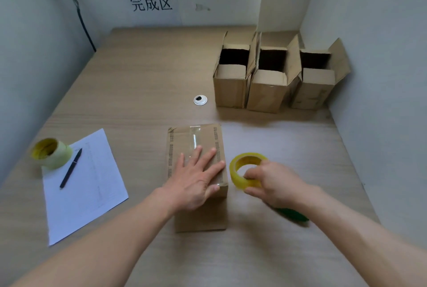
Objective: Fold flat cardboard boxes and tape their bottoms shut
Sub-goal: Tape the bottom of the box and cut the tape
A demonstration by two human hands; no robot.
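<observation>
**Op A:** Pale walls close in on three sides of the wood-grain bench, with a printed sign at upper centre. What do you have in the middle?

**Op B:** I see the brown cardboard box with a strip of clear tape along its seam at lower centre of the frame, taped bottom facing up. Its long axis runs from near me toward the top of the frame, and the tape follows it.

**Op A:** And the hands?

**Op B:** My left hand lies flat on the near end of that face, fingers straight and spread, gripping nothing. I take it that it presses the tape down and steadies the box. My right hand pinches the yellow-cored roll of clear tape just right of the box, fingers through the core. Something green pokes out beneath that hand; I can't tell what it is.

**Op A:** Anything else about?

**Op B:** Three upright open-topped cardboard boxes stand in a row at upper right, likely the finished ones. At left, a second pale yellow tape roll and a black pen rest on a white sheet of paper. A small round white grommet is set into the bench.
</observation>
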